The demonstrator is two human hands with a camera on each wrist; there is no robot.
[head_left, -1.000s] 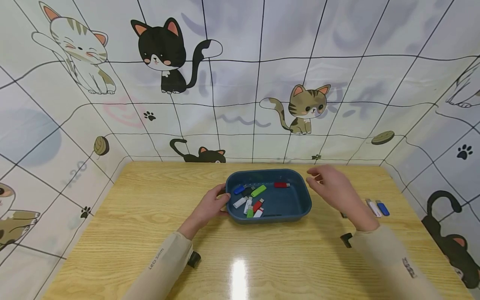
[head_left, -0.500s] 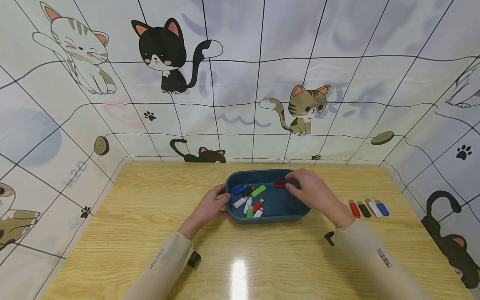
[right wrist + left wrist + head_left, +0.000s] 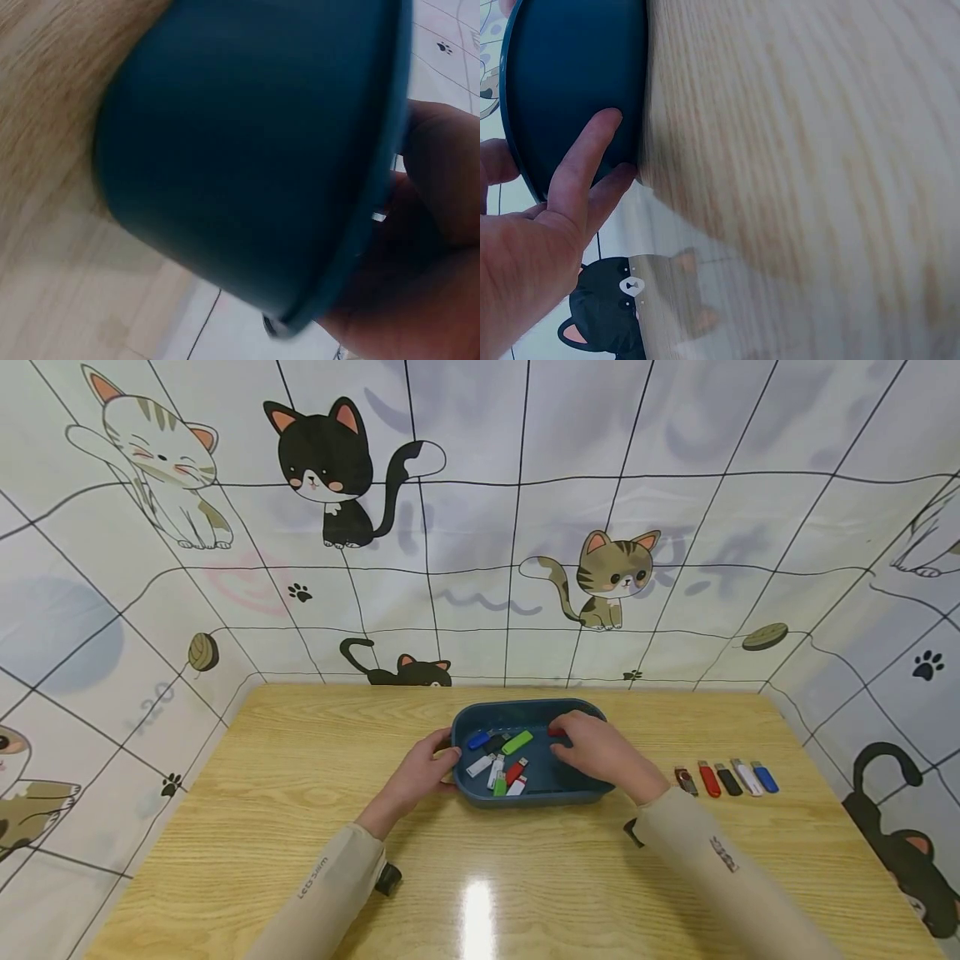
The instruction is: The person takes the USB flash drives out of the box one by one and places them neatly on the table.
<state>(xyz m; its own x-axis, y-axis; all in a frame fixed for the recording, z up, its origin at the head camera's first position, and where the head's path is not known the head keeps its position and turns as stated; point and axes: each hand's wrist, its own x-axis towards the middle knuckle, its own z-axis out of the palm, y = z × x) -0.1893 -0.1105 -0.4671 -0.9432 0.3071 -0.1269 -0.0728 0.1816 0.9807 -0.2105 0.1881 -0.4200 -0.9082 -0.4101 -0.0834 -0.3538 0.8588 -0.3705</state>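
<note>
1. Lying in the bin (image 3: 540,800), the red drive (image 3: 556,732) is partly hidden at 10 o'clock from the nearer right grip (image 3: 596,748).
2. Pinching there cannot be told.
3. The bin's 9 o'clock end is held by the left grip (image 3: 422,768).

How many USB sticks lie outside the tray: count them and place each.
5, in a row right of the tray; from left to right: brown stick, red stick, black stick, white stick, blue stick. The right sleeve could hide more.
</note>
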